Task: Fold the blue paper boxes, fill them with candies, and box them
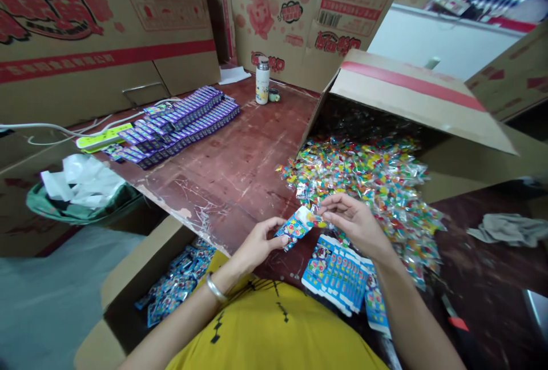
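My left hand (264, 240) is closed around a small blue printed candy box (295, 227), tilted with its open end up and to the right. At that open end my right hand (351, 218) pinches a small clear packet of coloured candy (317, 220), which touches the box's mouth. Just below lies a fanned row of flat blue boxes (338, 273), partly under my right forearm. Beyond my right hand spreads a big heap of clear candy packets (363, 176), spilling from a tipped cardboard carton (411, 93).
Purple boxes (188, 121) stand in rows at the back left, near a yellow-green power strip (105, 137). A white flask (262, 81) stands farther back. Left below the table edge are a carton of filled blue boxes (182, 278) and a green bin (81, 210). A grey cloth (509, 230) lies right.
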A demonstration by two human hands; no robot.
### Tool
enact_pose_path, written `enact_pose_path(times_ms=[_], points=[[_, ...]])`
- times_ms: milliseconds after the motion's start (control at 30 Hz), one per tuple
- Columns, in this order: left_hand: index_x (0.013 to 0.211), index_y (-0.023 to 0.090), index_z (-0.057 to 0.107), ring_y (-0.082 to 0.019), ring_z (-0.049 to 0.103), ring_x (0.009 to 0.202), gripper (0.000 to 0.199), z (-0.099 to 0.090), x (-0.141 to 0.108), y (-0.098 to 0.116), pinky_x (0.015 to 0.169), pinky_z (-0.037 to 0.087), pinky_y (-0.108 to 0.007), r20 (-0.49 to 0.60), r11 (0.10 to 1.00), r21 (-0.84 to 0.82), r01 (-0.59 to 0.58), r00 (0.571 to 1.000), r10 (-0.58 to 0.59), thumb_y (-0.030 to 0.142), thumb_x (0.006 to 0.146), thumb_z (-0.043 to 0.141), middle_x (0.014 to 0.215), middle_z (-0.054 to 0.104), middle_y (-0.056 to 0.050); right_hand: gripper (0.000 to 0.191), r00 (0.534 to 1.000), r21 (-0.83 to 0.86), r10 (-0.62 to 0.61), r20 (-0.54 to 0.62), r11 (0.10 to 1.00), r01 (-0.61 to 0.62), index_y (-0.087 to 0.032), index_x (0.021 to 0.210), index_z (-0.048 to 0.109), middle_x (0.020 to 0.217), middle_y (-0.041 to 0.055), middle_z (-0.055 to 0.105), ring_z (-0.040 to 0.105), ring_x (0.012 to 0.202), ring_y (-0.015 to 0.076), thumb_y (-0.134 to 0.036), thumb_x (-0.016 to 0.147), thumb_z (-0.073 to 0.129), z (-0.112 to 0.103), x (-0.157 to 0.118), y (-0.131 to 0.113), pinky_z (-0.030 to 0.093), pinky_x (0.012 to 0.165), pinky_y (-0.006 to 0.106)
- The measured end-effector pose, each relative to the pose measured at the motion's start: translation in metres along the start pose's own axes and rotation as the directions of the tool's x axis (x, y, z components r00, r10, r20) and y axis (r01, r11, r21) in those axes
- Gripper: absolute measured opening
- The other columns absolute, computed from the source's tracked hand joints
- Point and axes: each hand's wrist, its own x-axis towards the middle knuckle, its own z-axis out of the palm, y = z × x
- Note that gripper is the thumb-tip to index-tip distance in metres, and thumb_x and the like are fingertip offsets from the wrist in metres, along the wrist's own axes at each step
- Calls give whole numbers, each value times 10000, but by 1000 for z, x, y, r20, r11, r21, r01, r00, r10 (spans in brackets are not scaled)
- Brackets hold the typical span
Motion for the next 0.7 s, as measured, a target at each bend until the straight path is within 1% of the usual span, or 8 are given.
enact_pose_path(times_ms=[67, 133, 200, 267, 333, 467, 600, 700], points=[[1062, 158, 639, -192, 592, 906, 314, -3, -2, 3, 824, 438, -275, 26, 998, 47, -31, 999, 30, 290, 779, 671, 998, 672, -43, 173, 997, -70, -3, 78, 997, 8, -204, 994, 626, 923, 55, 690, 656, 872, 201, -292, 845, 625, 2, 1, -4, 535, 770, 342], [1040, 162, 647, -193, 584, 910, 280, -6, -3, 6, 833, 429, -271, 53, 994, 98, -55, 997, 50, 277, 785, 661, 982, 670, -34, 125, 992, -203, -29, 121, 978, 53, -218, 975, 630, 894, 36, 685, 650, 837, 189, -263, 866, 590, 3, 2, -7, 526, 746, 328], [1022, 168, 653, -194, 581, 899, 259, -7, -4, 8, 822, 431, -268, 80, 989, 134, -56, 996, 46, 273, 786, 655, 962, 669, -25, 114, 984, -340, -62, 167, 933, 117, -234, 958, 639, 865, 18, 680, 638, 801, 180, -218, 878, 560, 5, 4, -12, 514, 712, 313], [1019, 170, 655, -200, 581, 899, 259, -6, -4, 10, 819, 438, -274, 91, 988, 149, -48, 995, 35, 274, 783, 655, 960, 669, -26, 158, 972, -422, -96, 215, 888, 182, -246, 980, 643, 865, 12, 675, 627, 781, 174, -178, 878, 542, 9, 6, -15, 504, 692, 302], [1037, 169, 650, -209, 584, 922, 274, -4, -4, 10, 836, 442, -286, 99, 990, 133, -45, 995, 32, 264, 780, 657, 986, 670, -36, 202, 961, -455, -142, 238, 858, 240, -247, 1023, 637, 904, 21, 661, 615, 754, 166, -155, 866, 549, 13, 8, -15, 500, 679, 297], [1080, 164, 630, -208, 595, 945, 314, -1, -4, 8, 852, 446, -299, 135, 998, 43, -39, 990, 33, 224, 774, 663, 1028, 669, -54, 261, 947, -493, -241, 210, 810, 316, -245, 1071, 624, 929, 36, 631, 606, 750, 169, -129, 843, 570, 17, 11, -8, 505, 691, 306], [1079, 160, 619, -200, 605, 921, 324, 2, -5, 5, 831, 457, -299, 155, 1000, -5, -22, 988, 23, 186, 760, 667, 1014, 671, -54, 298, 933, -540, -278, 229, 761, 360, -265, 1118, 614, 964, 42, 645, 624, 849, 200, -123, 868, 538, 23, 11, 1, 512, 758, 338], [1096, 170, 624, -214, 607, 949, 344, 4, -4, 4, 860, 456, -316, 133, 999, 32, -43, 990, 39, 166, 754, 659, 1033, 676, -52, 350, 916, -577, -300, 267, 711, 402, -283, 1165, 607, 1039, 60, 645, 618, 942, 225, -105, 886, 496, 30, 8, 3, 502, 828, 367]])
